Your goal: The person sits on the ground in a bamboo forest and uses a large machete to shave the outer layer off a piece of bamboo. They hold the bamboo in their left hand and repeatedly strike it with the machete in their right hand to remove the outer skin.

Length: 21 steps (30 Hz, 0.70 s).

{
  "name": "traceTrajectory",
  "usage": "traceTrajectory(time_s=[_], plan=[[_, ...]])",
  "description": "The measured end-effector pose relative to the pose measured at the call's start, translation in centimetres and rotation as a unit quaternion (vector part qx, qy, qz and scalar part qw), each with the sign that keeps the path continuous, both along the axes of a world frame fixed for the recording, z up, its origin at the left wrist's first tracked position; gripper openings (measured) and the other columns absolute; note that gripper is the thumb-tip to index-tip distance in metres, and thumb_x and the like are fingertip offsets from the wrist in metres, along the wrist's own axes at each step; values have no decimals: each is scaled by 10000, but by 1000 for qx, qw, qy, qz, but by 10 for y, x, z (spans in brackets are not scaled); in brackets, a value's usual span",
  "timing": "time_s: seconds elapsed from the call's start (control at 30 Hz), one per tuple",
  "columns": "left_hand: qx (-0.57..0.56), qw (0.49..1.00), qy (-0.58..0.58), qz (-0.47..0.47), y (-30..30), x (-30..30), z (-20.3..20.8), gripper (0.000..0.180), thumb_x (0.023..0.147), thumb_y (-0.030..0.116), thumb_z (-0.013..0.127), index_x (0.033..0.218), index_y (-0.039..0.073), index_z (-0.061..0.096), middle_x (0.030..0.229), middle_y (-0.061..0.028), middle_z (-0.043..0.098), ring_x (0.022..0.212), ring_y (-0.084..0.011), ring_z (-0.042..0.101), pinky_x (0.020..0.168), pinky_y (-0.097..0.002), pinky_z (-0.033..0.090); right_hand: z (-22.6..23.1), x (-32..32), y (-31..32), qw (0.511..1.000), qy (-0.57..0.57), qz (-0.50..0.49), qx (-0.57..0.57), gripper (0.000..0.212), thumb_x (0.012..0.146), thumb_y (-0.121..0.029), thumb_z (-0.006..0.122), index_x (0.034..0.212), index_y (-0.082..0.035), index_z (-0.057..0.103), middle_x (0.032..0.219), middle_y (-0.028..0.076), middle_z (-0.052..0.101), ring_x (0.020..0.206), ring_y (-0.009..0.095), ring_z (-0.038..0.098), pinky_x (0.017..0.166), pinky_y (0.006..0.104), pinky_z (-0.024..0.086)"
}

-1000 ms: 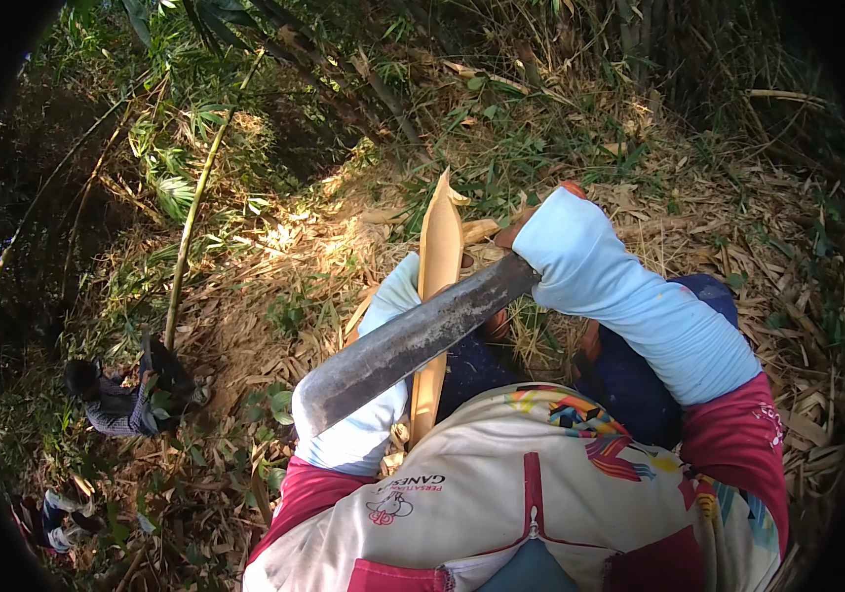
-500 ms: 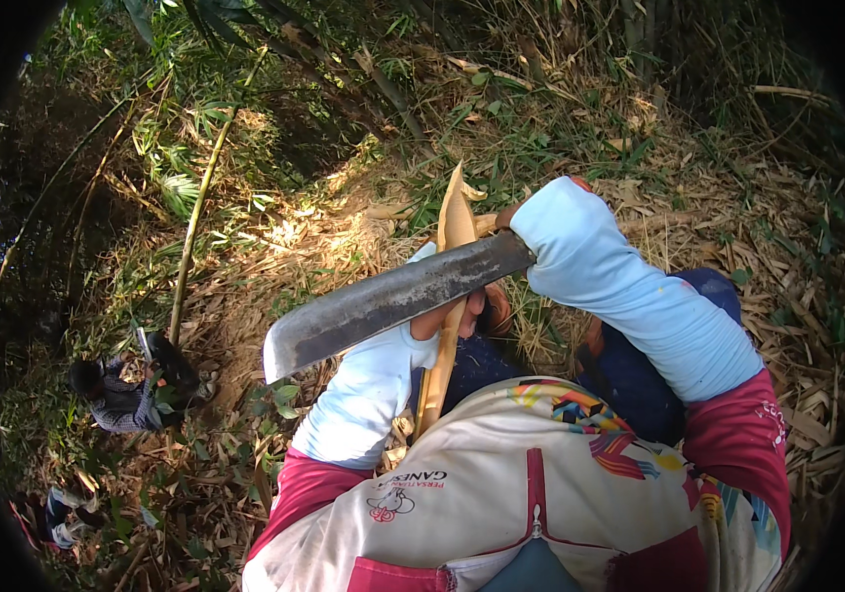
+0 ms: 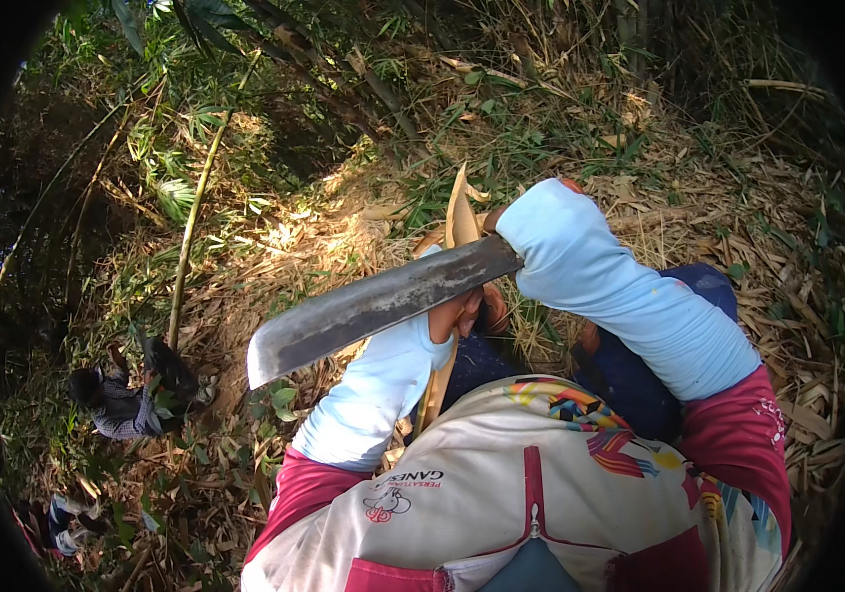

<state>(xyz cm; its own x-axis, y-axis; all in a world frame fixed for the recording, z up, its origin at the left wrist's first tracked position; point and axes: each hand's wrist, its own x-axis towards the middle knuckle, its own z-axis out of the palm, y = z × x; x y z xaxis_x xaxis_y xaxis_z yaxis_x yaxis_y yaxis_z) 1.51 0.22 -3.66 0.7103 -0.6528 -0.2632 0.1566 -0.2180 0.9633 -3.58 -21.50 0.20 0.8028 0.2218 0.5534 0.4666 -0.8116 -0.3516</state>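
Note:
A machete (image 3: 383, 304) with a broad, dark, worn blade slants across the middle of the view, its pale tip at the lower left. My right hand (image 3: 493, 219) is closed at the handle end, mostly hidden by the light-blue sleeve. Beneath the blade runs a long pale strip of split bamboo (image 3: 461, 219), pointed at its far end, its near end reaching toward my shirt. My left hand (image 3: 467, 310) is closed around this strip, partly covered by the blade. Whether the blade touches the strip, I cannot tell.
Dry leaves and shavings (image 3: 334, 232) litter the ground. A thin upright bamboo pole (image 3: 197, 202) stands at left, near a crouching person (image 3: 126, 400). Another person (image 3: 67, 523) shows partly at the lower left. Bamboo stems (image 3: 383, 94) and grass fill the far side.
The machete and my right hand have shifted slightly left. The bamboo strip has turned a little, showing a narrower face. The crouching person's arms have moved.

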Motion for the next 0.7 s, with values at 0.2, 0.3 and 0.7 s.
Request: traceTrajectory(time_s=[0.2,0.3,0.7], plan=[[35,997,-61,30,-12,-11,5,415,1023,466,501,798,118,474,610,-13,442,495,-135,460,480,-282,390,2,-4,5,999,45,-11,-6,167,606,-35,693,766,-82,676,719,145,642,739,369,652,624,455,526],[97,908,-407,18,-8,-5,-13,334,1043,387,477,968,67,538,711,-38,524,597,-131,527,549,-277,432,1,-3,4,999,38,-6,7,156,605,-28,694,750,-74,661,713,146,632,733,380,645,624,462,522],[16,978,-181,100,-17,-10,12,343,990,387,577,1012,49,521,696,-19,491,562,-116,476,491,-268,383,8,26,2,977,188,-98,-17,141,673,-53,699,810,-71,676,806,166,659,849,394,661,708,461,531]])
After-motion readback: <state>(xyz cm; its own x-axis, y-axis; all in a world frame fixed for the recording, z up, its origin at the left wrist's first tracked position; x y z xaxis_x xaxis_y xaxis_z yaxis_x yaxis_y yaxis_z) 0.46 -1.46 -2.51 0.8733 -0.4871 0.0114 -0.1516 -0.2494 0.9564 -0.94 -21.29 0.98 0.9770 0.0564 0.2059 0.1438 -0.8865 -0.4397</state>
